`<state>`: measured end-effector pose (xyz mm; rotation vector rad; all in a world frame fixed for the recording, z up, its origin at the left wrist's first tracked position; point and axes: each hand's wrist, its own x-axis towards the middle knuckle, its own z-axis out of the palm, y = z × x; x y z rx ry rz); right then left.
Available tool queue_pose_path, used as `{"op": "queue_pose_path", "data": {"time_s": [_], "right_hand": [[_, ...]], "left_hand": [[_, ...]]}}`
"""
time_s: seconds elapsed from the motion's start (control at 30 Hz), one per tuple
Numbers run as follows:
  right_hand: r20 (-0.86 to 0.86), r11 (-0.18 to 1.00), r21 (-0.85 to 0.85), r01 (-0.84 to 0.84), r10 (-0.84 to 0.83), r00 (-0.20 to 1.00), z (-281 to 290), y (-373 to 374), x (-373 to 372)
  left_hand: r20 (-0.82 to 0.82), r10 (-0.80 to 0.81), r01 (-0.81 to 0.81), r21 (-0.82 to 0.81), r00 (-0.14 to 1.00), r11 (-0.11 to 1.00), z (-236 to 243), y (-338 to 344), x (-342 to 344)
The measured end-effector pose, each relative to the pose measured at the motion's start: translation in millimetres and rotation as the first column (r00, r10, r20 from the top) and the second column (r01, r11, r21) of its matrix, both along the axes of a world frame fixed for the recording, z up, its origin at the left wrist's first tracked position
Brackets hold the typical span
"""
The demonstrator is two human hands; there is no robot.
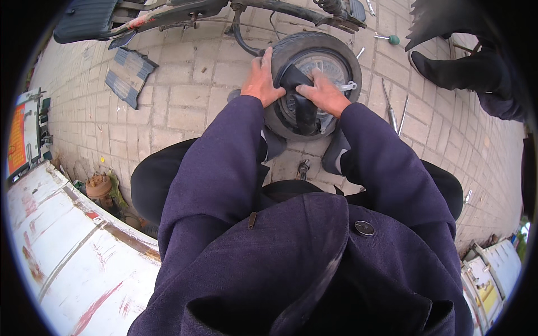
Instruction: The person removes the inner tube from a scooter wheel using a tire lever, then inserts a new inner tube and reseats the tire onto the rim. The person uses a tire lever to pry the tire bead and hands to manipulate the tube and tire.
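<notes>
Resting against the left side of a black tyre (286, 50), the left hand (261, 81) is spread, its fingers extended toward the tread and its thumb held apart, pointing at the middle of the wheel. It has nothing visibly gripped. The right hand (325, 94) lies over the wheel's metal centre (328, 63), half open, with its thumb against a folded black rubber strip (305, 115) (whether the fingers pinch it, I cannot tell). The strip runs across the wheel's face from between the hands down toward its near edge.

The wheel lies flat on the paving (185, 109), just ahead of the wearer's bent knees and between the feet. A silver lever-like piece (348, 86) sticks out from the wheel's right side, next to the right hand. Nearer the wearer, a metal tool (304, 168) stands out against the bricks.

To the right lie two long slim tools (390, 106), one beside the other; farther off is a screwdriver with a green handle (393, 40). Beyond the wheel stretches a vehicle frame (207, 10), and to the left lies a torn piece of cardboard (130, 77). Another person's dark shoe (428, 70) appears at upper right (only the legs and lower clothing show).
</notes>
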<state>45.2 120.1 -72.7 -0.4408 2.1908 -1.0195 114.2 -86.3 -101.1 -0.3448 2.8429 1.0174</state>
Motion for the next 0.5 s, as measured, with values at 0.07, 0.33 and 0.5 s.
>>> {"op": "queue_pose_path", "data": {"time_s": [0.07,0.33,0.5], "right_hand": [[0.205,0.983,-0.116,0.140,-0.114,0.972,-4.5,17.7,5.2],[0.076,0.984,0.098,-0.152,0.144,0.987,-38.2,94.8,116.7],[-0.059,0.977,0.212,-0.025,0.038,0.998,-77.2,98.5,127.1]], "left_hand": [[0.033,0.040,-0.039,-0.030,0.999,0.999,-1.5,2.0,0.3],[-0.263,0.115,-0.235,-0.487,0.958,0.841,4.2,60.6,50.4],[0.083,0.412,-0.419,0.257,0.907,0.871,-1.1,96.6,82.9]]}}
